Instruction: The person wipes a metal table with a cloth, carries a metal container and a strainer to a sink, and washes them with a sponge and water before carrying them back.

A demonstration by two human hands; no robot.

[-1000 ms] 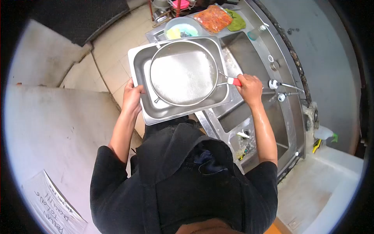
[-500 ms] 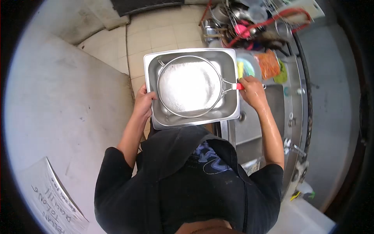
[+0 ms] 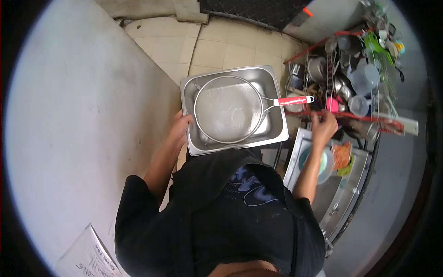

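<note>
Currently left hand (image 3: 179, 129) holds one pan (image 3: 276, 130), one sieve (image 3: 228, 111).

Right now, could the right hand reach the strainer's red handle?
Probably yes: the right hand is empty and close to the red handle, which juts past the tray rim toward it, nothing between.

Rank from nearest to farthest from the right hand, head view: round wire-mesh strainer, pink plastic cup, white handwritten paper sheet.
From the right hand:
1. Pink plastic cup, just above it on the red-framed dish rack.
2. Round wire-mesh strainer, to its left, in the rectangular steel pan.
3. White handwritten paper sheet, far lower left.
</note>
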